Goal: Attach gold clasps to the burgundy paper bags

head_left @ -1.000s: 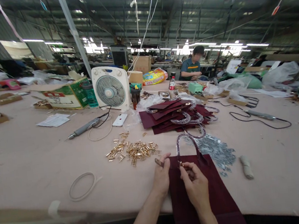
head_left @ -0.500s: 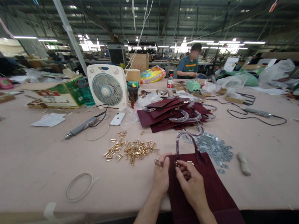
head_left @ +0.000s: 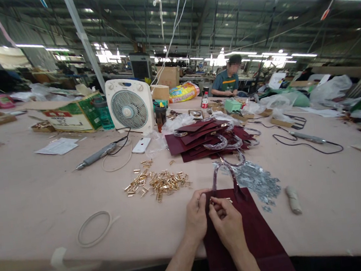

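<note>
A maroon bag panel (head_left: 257, 235) with a wrapped loop handle (head_left: 223, 172) lies at the table's near edge. My left hand (head_left: 195, 215) pinches the panel's top left edge, fingers closed on a small metal piece. My right hand (head_left: 227, 223) rests on the panel beside it, fingers pinched on a small gold fitting at the panel's top. A scatter of gold metal fittings (head_left: 157, 183) lies just beyond my left hand. A heap of small silver pieces (head_left: 260, 179) sits right of the handle.
A stack of maroon panels with handles (head_left: 210, 137) lies mid-table. A white box fan (head_left: 129, 105), a phone (head_left: 141, 145), a grey corded tool (head_left: 94, 156), a white ring (head_left: 93, 228) and a green carton (head_left: 73, 114) are around. A person in a green shirt (head_left: 228, 82) sits far across.
My two hands have drawn closer together over the panel's top left corner. The brown metal piece that stuck out of my left hand is now mostly hidden.
</note>
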{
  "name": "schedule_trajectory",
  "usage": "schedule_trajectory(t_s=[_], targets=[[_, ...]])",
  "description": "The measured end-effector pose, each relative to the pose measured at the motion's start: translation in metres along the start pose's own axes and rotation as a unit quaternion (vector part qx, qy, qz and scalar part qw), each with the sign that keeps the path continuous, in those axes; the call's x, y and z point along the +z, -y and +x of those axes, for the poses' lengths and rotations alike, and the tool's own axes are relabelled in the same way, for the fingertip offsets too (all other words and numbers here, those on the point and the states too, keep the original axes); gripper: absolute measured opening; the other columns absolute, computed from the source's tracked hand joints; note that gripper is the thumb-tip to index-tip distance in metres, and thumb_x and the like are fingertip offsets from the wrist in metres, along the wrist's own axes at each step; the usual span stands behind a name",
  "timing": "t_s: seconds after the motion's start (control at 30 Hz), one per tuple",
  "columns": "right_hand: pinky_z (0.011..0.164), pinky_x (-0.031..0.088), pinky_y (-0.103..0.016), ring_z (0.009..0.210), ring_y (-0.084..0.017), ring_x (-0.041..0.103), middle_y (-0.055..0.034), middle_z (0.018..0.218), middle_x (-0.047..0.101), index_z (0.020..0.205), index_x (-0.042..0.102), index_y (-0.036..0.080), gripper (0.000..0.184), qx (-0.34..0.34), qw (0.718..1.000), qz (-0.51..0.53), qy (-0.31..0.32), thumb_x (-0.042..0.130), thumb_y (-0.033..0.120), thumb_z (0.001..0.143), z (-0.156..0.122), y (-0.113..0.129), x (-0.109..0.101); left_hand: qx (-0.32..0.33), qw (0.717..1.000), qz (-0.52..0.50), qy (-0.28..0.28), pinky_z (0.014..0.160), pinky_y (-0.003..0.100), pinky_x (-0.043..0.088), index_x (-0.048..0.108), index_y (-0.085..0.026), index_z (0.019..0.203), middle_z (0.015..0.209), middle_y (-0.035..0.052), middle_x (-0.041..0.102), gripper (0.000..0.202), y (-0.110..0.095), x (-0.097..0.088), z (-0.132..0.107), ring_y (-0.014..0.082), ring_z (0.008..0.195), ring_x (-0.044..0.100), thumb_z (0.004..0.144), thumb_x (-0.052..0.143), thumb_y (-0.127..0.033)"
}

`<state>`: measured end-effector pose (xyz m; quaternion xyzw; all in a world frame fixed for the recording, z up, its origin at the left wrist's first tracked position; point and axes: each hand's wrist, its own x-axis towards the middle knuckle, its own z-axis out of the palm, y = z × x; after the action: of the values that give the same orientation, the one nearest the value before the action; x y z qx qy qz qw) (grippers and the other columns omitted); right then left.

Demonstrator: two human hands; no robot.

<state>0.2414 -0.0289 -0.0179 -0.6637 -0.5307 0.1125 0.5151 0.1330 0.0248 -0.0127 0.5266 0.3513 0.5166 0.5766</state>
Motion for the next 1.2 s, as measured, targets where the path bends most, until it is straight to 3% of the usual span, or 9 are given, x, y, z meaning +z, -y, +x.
schedule_trajectory(t_s=[0.27, 0.37, 0.5, 0.67, 0.73, 0.83, 0.97, 1.07, 1.2], targets=[[0.074, 0.056, -0.034, 0.078, -0.023, 0.067, -0.0092, 0.089, 0.069, 0.121, 0.074, 0.021, 0.036, -0.044, 0.995, -0.088, 0.001, 0.052, 0.043, 0.103, -0.008, 0.005, 0.006, -0.028, 1.000, -0.012, 0.008, 0.100, 0.037, 0.051, 0.076, -0.020, 0.114, 0.110, 0.0080, 0.078, 0.040, -0.003, 0.000, 0.000, 0.0233, 0.095, 0.069, 0.099, 0.058, -0.053], [0.080, 0.055, -0.035, 0.087, -0.024, 0.069, -0.0092, 0.098, 0.071, 0.122, 0.075, 0.024, 0.037, -0.034, 0.997, -0.066, 0.031, 0.053, 0.047, 0.103, -0.007, 0.005, 0.004, -0.074, 0.990, -0.115, -0.024, 0.107, 0.038, 0.047, 0.075, -0.019, 0.108, 0.112, 0.0087, 0.077, 0.033, 0.001, -0.001, 0.003, 0.0257, 0.106, 0.068, 0.090, 0.071, -0.046], [0.081, 0.057, -0.034, 0.092, -0.024, 0.070, -0.0088, 0.109, 0.073, 0.125, 0.073, 0.025, 0.040, -0.006, 0.999, 0.028, 0.015, 0.059, 0.052, 0.099, 0.001, 0.003, -0.001, -0.203, 0.907, -0.368, -0.009, 0.107, 0.042, 0.048, 0.070, -0.018, 0.113, 0.109, 0.0095, 0.078, 0.039, 0.002, -0.007, 0.010, 0.0276, 0.108, 0.070, 0.079, 0.080, -0.034], [0.082, 0.057, -0.036, 0.096, -0.027, 0.070, -0.0101, 0.108, 0.075, 0.121, 0.074, 0.021, 0.040, -0.004, 0.996, 0.082, -0.022, 0.061, 0.050, 0.097, 0.028, 0.010, 0.004, -0.288, 0.830, -0.473, 0.074, 0.101, 0.044, 0.051, 0.071, -0.013, 0.102, 0.092, 0.0109, 0.078, 0.024, -0.004, -0.015, 0.014, 0.0299, 0.100, 0.073, 0.088, 0.070, -0.033], [0.088, 0.056, -0.037, 0.101, -0.028, 0.070, -0.0108, 0.111, 0.075, 0.117, 0.075, 0.021, 0.035, -0.024, 0.996, 0.078, 0.020, 0.061, 0.046, 0.097, 0.048, 0.016, 0.012, -0.290, 0.816, -0.491, 0.094, 0.101, 0.043, 0.050, 0.071, -0.013, 0.098, 0.092, 0.0117, 0.078, 0.023, -0.006, -0.015, 0.015, 0.0308, 0.102, 0.072, 0.088, 0.066, -0.033], [0.092, 0.054, -0.037, 0.103, -0.027, 0.069, -0.0104, 0.111, 0.075, 0.112, 0.076, 0.021, 0.027, -0.062, 0.988, 0.024, 0.138, 0.063, 0.037, 0.094, 0.082, 0.023, 0.029, -0.287, 0.810, -0.502, 0.095, 0.102, 0.045, 0.049, 0.072, -0.012, 0.103, 0.100, 0.0134, 0.079, 0.028, -0.010, -0.014, 0.016, 0.0325, 0.105, 0.071, 0.089, 0.062, -0.034], [0.093, 0.050, -0.034, 0.100, -0.026, 0.069, -0.0097, 0.107, 0.075, 0.108, 0.079, 0.021, 0.029, -0.070, 0.948, -0.096, 0.296, 0.071, 0.019, 0.080, 0.118, 0.024, 0.049, -0.288, 0.809, -0.502, 0.100, 0.105, 0.047, 0.046, 0.072, -0.009, 0.112, 0.109, 0.0165, 0.078, 0.039, -0.009, -0.012, 0.017, 0.0348, 0.109, 0.070, 0.092, 0.057, -0.039], [0.092, 0.048, -0.034, 0.100, -0.027, 0.069, -0.0101, 0.104, 0.076, 0.098, 0.080, 0.020, 0.024, -0.059, 0.934, -0.129, 0.327, 0.075, 0.016, 0.074, 0.128, 0.019, 0.059, -0.282, 0.810, -0.506, 0.097, 0.106, 0.048, 0.044, 0.072, -0.009, 0.115, 0.112, 0.0168, 0.077, 0.041, -0.008, -0.012, 0.018, 0.0352, 0.110, 0.069, 0.093, 0.055, -0.039], [0.082, 0.049, -0.031, 0.090, -0.024, 0.070, -0.0072, 0.096, 0.076, 0.091, 0.075, 0.020, 0.019, -0.048, 0.943, -0.112, 0.309, 0.077, 0.014, 0.073, 0.124, 0.017, 0.064, -0.279, 0.812, -0.504, 0.090, 0.108, 0.050, 0.043, 0.072, -0.009, 0.115, 0.113, 0.0171, 0.077, 0.041, -0.007, -0.011, 0.018, 0.0361, 0.111, 0.069, 0.092, 0.057, -0.039]])
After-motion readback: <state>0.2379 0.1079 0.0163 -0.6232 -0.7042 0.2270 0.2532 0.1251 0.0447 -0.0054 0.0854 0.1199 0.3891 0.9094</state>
